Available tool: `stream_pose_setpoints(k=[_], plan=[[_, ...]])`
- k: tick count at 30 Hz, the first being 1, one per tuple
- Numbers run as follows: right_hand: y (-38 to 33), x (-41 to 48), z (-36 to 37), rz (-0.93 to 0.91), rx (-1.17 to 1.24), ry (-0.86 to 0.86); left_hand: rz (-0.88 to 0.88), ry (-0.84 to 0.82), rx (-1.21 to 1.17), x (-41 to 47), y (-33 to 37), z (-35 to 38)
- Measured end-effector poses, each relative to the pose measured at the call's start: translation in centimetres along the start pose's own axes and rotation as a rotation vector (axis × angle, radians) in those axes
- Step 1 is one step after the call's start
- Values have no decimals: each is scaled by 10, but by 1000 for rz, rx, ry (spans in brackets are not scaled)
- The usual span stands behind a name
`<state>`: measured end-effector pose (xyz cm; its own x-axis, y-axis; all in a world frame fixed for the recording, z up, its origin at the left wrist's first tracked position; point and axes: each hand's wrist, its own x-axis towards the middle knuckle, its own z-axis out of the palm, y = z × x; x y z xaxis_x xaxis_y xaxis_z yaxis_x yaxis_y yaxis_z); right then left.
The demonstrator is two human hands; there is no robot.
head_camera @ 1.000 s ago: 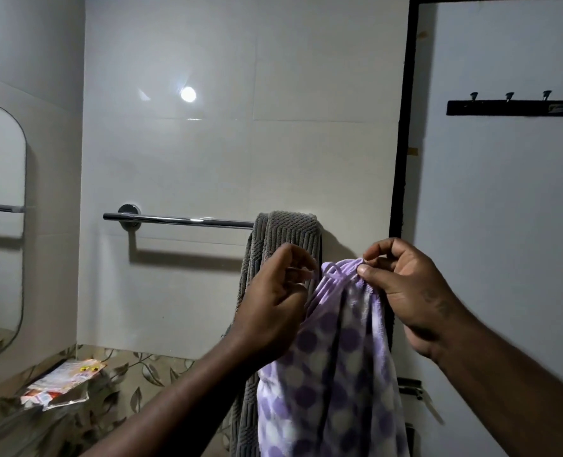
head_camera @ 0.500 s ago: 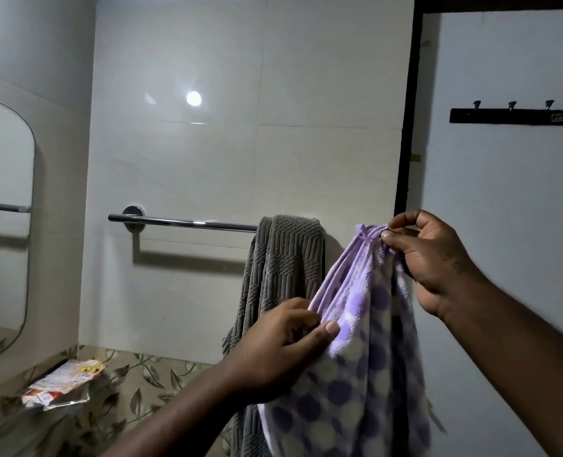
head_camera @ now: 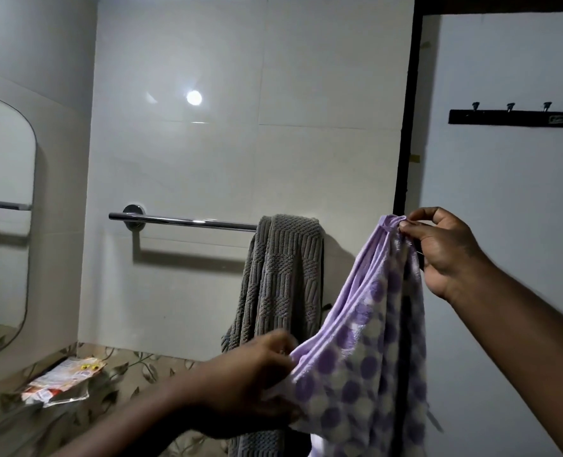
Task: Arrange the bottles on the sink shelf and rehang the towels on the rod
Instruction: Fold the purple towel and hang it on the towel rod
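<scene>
My right hand (head_camera: 445, 255) pinches the purple towel (head_camera: 366, 357) by its top corner; my left hand (head_camera: 250, 380) grips its edge. It seems soft, light, floppy.

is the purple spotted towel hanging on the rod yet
No: the left hand and right hand hold the purple towel clear of the rod, where only the grey towel hangs.

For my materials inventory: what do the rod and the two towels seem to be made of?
Rod: likely polished metal, with mirror-like glints. Grey towel: thick matte cloth, with a ribbed woven relief. Purple dotted towel: soft fuzzy fabric, perhaps terry; its nap is visible.
</scene>
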<state>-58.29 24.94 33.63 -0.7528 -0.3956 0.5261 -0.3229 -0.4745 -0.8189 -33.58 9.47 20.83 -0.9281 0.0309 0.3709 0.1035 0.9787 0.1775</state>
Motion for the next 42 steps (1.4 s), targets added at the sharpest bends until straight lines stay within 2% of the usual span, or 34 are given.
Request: stream_pose_setpoints(k=[4,6,9,12,20,22,24,27,30,32,34,38,40,42], plan=[[-5,3,7,-30,-5,-24,7,449,257,14,33,18],[-8,4,11,-42,-4,-29,65,549,297,32,44,23],[-10,3,15,-48,-3,-36,-42,496,235,48,54,21],[-10,2,16,-45,-13,-31,-221,352,264,52,58,20],[-15,7,-2,-28,16,27,-361,148,325,27,32,31],[-15,8,-11,-15,30,36,-375,197,325,14,17,30],[-12,9,-19,3,11,38,-322,367,270,2,3,26],[-5,9,-27,56,0,59,-257,632,73,-8,-16,10],[2,9,-33,128,-2,69,-203,724,-192,-7,-27,-15],[7,8,-35,162,-10,62,-183,741,-403,-5,-34,-30],[13,8,-37,190,-26,46,-169,712,-476,-2,-39,-43],[21,7,-38,226,-57,38,-173,630,-131,2,-41,-72],[24,5,-40,249,-47,22,-167,583,-139,3,-32,-87],[24,2,-42,271,-21,-29,-154,543,-289,0,-24,-99]])
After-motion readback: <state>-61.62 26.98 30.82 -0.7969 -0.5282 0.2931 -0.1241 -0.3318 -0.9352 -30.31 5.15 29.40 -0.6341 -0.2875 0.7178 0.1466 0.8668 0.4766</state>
